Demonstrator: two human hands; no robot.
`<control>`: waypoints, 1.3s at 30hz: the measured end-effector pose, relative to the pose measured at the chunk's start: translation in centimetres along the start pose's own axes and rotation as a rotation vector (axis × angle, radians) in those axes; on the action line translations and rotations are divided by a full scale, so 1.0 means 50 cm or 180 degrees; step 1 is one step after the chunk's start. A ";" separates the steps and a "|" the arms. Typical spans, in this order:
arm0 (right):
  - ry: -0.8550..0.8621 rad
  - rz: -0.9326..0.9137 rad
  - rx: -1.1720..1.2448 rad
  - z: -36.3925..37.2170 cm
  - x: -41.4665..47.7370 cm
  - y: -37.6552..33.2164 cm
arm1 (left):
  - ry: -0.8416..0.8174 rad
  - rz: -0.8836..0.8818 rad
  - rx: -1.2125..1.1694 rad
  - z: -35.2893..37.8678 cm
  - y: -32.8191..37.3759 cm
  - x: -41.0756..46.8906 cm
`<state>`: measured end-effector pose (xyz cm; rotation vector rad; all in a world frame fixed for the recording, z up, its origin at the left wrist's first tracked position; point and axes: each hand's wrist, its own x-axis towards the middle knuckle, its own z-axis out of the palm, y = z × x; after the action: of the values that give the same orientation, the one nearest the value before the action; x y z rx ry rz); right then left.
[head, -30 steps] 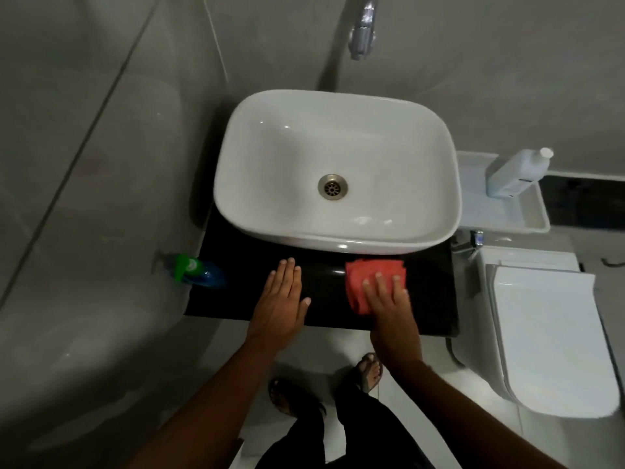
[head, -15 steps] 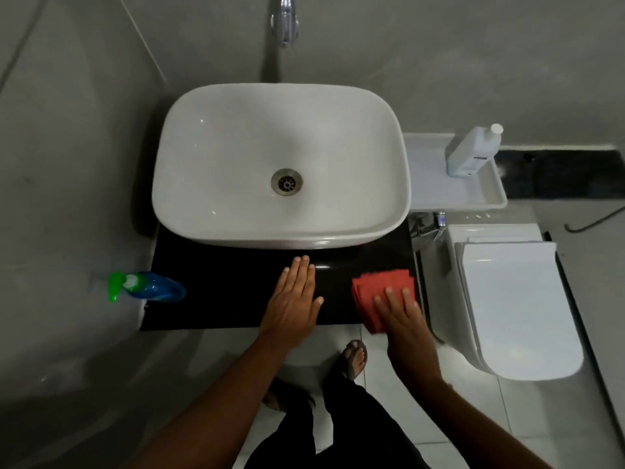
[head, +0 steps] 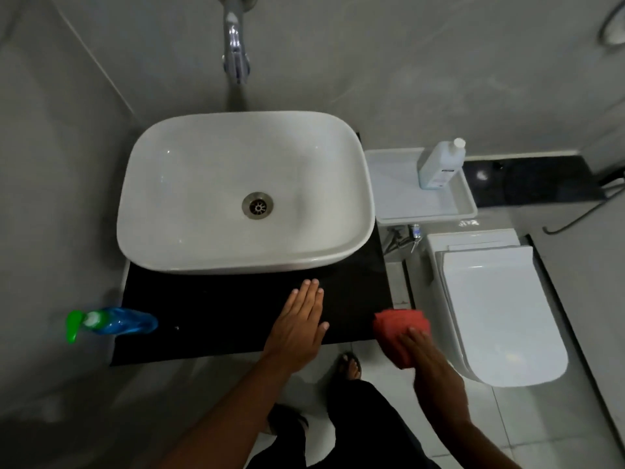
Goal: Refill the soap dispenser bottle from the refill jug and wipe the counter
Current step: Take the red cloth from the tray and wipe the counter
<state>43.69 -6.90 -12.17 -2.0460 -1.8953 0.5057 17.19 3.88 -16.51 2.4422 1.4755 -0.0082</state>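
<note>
- At the worktop's (head: 216, 319) five o'clock corner, our right hand (head: 431, 363) grips the red cloth (head: 395, 328).
- Our left hand (head: 299, 324) lies flat, fingers spread, empty.
- Soap dispenser bottle (head: 115, 321): nine o'clock edge.
- Refill jug (head: 439, 165): two o'clock, in a tray (head: 422, 211) beyond the basin (head: 203, 184).

White basin (head: 209, 184) sits right in front of me with its metal drain (head: 257, 205) in the middle and a chrome tap (head: 235, 59) above. Toilet (head: 497, 309) off to my right, lid shut, grey tiled walls all round.
</note>
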 end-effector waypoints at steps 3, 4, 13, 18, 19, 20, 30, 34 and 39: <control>0.0275 0.1084 0.0875 -0.025 0.028 0.056 | -0.0075 0.0184 -0.0043 -0.011 0.052 0.039; 0.0409 0.1616 0.0998 -0.029 0.049 0.083 | -0.0070 0.0230 -0.0056 -0.016 0.070 0.058; 0.0325 0.1869 0.2137 -0.111 0.291 0.246 | 0.0025 -0.0061 -0.0177 -0.029 0.198 0.377; -0.0003 0.1608 0.2014 -0.120 0.444 0.306 | 0.0179 -0.0653 -0.0137 -0.028 0.217 0.537; -0.0083 0.1492 0.2020 -0.123 0.478 0.309 | 0.0219 -0.0768 -0.0142 -0.028 0.215 0.559; -0.0162 0.1358 0.2022 -0.125 0.510 0.310 | 0.0228 -0.0868 -0.0124 -0.030 0.211 0.575; -0.0335 0.0638 0.1562 -0.072 0.795 0.245 | 0.0423 -0.1261 -0.0015 -0.012 0.166 0.601; 0.0086 -0.0215 0.0809 -0.026 0.880 0.207 | 0.0552 -0.1366 -0.0081 -0.008 0.166 0.606; -0.0826 -0.0881 -0.0310 0.072 0.946 0.217 | 0.0779 -0.1336 -0.0027 0.002 0.163 0.611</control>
<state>54.73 39.32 -22.62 -1.8024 -2.3521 0.6435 38.84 26.79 -19.30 2.1397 2.0638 0.2159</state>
